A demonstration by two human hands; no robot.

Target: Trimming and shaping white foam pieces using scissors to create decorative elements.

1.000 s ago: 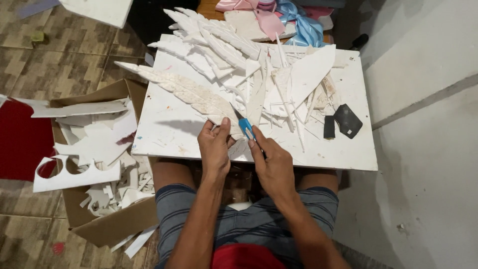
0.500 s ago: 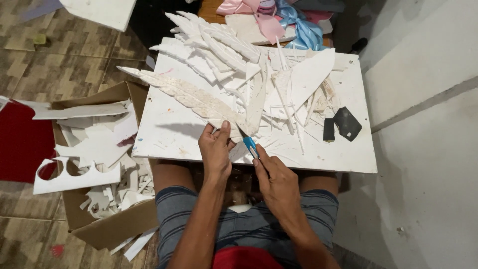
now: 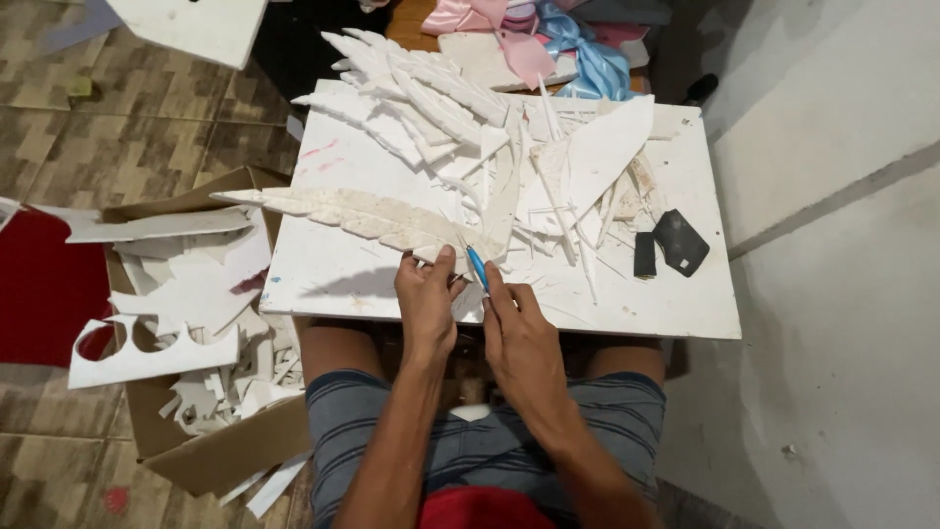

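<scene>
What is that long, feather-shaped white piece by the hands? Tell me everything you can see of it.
The feather piece is a long, flat cut-out, white with a rough, speckled cream surface, seemingly foam. Its edges are notched like feather barbs. It lies flat, running from a pointed tip that overhangs the white board's left edge to a broader end near the middle front. There the left hand presses on it, and the right hand holds a blue-handled tool against that end. Other white cut-outs lie heaped behind it.

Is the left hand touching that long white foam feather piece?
Touching: the head view shows the left hand with its thumb pressed on the long feather piece.
</scene>
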